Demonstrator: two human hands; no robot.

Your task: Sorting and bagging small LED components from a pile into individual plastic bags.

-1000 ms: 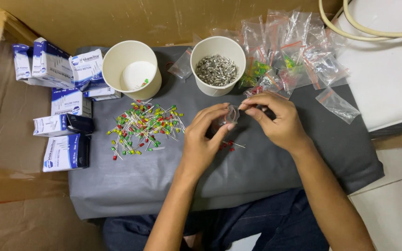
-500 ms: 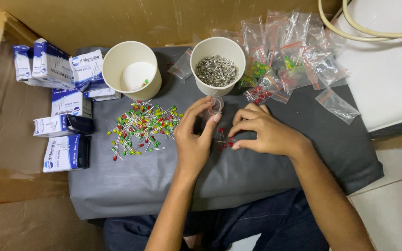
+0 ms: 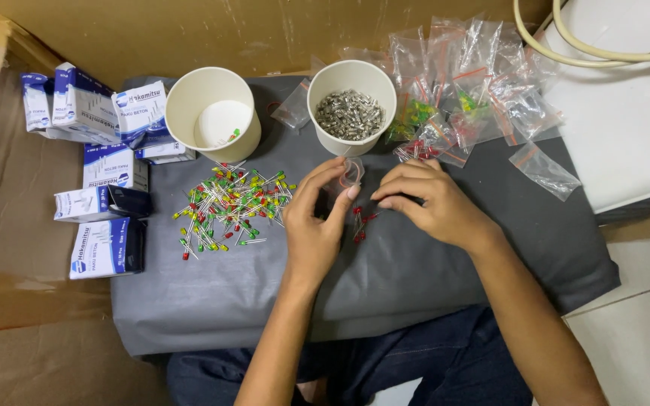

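Note:
My left hand (image 3: 316,222) pinches a small clear zip bag (image 3: 351,171) between thumb and fingers, just below the cup of metal parts. My right hand (image 3: 432,204) lies palm down to its right. Its curled fingertips touch the grey cloth beside a few loose red LEDs (image 3: 360,225). Whether those fingers hold an LED is hidden. A scattered pile of red, green and yellow LEDs (image 3: 231,203) lies left of my left hand.
A white paper cup (image 3: 351,86) of small metal pieces stands behind my hands, and a near-empty white cup (image 3: 189,101) to its left. Filled clear bags (image 3: 468,90) are heaped at back right, with one bag (image 3: 543,169) apart. Blue-and-white boxes (image 3: 99,150) line the cloth's (image 3: 445,278) left edge.
My right hand left the bag and dropped to the cloth by the red LEDs. My left hand kept the small bag and turned it slightly upward.

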